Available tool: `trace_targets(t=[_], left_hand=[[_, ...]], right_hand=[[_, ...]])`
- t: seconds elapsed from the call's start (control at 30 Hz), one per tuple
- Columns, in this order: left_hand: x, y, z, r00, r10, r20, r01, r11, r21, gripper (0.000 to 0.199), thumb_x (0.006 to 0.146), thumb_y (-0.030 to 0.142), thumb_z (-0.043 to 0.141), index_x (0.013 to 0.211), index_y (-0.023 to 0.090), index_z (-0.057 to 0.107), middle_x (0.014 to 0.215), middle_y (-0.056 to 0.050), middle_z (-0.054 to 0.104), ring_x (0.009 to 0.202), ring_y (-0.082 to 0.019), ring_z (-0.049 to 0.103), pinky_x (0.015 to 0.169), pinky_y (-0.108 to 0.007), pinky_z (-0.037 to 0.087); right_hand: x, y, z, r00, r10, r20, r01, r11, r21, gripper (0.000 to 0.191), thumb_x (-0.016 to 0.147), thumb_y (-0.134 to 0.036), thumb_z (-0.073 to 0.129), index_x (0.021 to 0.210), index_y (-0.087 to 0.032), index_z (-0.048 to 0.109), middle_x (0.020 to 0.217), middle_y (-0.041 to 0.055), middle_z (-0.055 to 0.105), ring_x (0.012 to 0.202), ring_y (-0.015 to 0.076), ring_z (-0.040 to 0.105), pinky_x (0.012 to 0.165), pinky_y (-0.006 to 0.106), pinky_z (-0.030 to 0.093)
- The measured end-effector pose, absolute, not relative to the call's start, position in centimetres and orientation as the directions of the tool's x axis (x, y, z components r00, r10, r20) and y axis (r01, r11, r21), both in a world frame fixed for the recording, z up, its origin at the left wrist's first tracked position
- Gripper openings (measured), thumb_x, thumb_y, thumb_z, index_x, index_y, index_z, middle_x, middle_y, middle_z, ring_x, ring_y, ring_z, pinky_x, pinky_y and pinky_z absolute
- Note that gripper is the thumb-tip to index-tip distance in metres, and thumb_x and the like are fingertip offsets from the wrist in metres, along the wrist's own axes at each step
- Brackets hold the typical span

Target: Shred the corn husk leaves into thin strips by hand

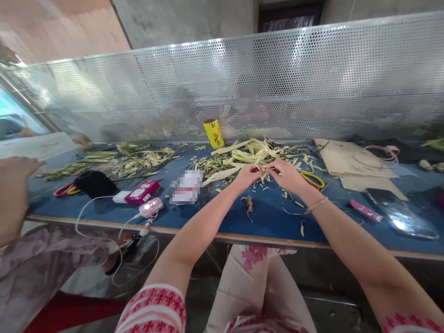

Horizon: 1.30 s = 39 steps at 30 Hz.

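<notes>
My left hand [250, 175] and my right hand [283, 175] nearly meet over the middle of the blue table [222, 215]. The fingers of both are pinched together around a small pale plant strip [264, 170], whose shape is mostly hidden by the fingertips. Just behind them spreads a heap of yellow-green dried leaves and stalks [255, 150], with shreds scattered about. Nearer the table edge lies a small brown braided plant piece [249, 204]. Beside my right hand rests a pair of scissors with yellow and red handles [314, 179].
A yellow tube [213, 133] stands behind the heap, before a perforated metal screen [277, 83]. Leftward are a paper [187, 187], a magenta box [143, 191], cables and another plant pile [138, 159]. Rightward lie cardboard [350, 157] and a phone [402, 212]. A co-worker's arm [15, 194] is at far left.
</notes>
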<state>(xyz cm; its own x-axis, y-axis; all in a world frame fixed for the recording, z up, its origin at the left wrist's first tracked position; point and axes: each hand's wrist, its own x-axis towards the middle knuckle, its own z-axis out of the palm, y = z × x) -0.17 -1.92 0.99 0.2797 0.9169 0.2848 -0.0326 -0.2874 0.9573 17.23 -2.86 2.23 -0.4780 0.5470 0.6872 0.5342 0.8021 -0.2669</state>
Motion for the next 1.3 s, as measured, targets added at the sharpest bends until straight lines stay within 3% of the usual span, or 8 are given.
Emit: trace_targets(t=[0.3,0.7,0.93,1.1,1.3], left_hand=[[-0.28,-1.7,0.48,0.317,0.9,0.3,0.056,-0.334,0.941,0.021,0.062,0.028,0.071,0.072,0.014,0.058,0.054,0.006,0.05,0.05,-0.006,0.041,0.051,-0.021,0.031],[-0.2,-1.53,0.09,0.306,0.902,0.305,-0.054,-0.304,0.951,0.019,0.071,0.033,0.065,0.074,0.015,0.059,0.051,0.006,0.045,0.046,-0.006,0.042,0.048,-0.022,0.032],[-0.01,-1.66,0.23,0.301,0.907,0.295,-0.118,-0.271,0.955,0.023,0.068,0.034,0.068,0.071,0.015,0.056,0.052,0.007,0.044,0.047,-0.006,0.041,0.048,-0.022,0.033],[-0.03,-1.74,0.4,0.312,0.907,0.284,-0.148,-0.249,0.957,0.024,0.066,0.03,0.069,0.082,0.015,0.06,0.058,0.006,0.049,0.05,-0.006,0.041,0.048,-0.021,0.032],[0.1,-2.26,0.93,0.307,0.914,0.265,-0.168,-0.222,0.96,0.022,0.066,0.033,0.069,0.069,0.015,0.056,0.053,0.007,0.041,0.048,-0.005,0.038,0.048,-0.021,0.032]], right_hand=[[17.64,-2.65,2.09,-0.562,0.591,0.579,0.592,0.776,-0.218,0.02,0.09,-0.023,0.042,0.08,-0.018,0.06,0.077,0.0068,0.062,0.073,0.0183,0.056,0.068,0.03,0.043],[17.22,-2.56,2.2,-0.549,0.584,0.598,0.561,0.788,-0.255,0.018,0.086,-0.018,0.043,0.073,-0.02,0.056,0.069,0.0037,0.058,0.067,0.0161,0.053,0.066,0.028,0.041],[17.19,-2.53,2.19,-0.544,0.606,0.58,0.567,0.775,-0.278,0.021,0.087,-0.019,0.042,0.069,-0.02,0.052,0.067,0.0028,0.055,0.067,0.0157,0.052,0.066,0.027,0.039],[17.15,-2.52,2.12,-0.543,0.613,0.575,0.569,0.771,-0.285,0.022,0.088,-0.021,0.042,0.068,-0.02,0.05,0.069,0.0029,0.055,0.068,0.0154,0.051,0.066,0.027,0.038],[17.1,-2.62,2.27,-0.531,0.628,0.569,0.587,0.757,-0.287,0.021,0.088,-0.018,0.042,0.068,-0.019,0.049,0.066,0.0021,0.053,0.066,0.0143,0.05,0.065,0.025,0.037]])
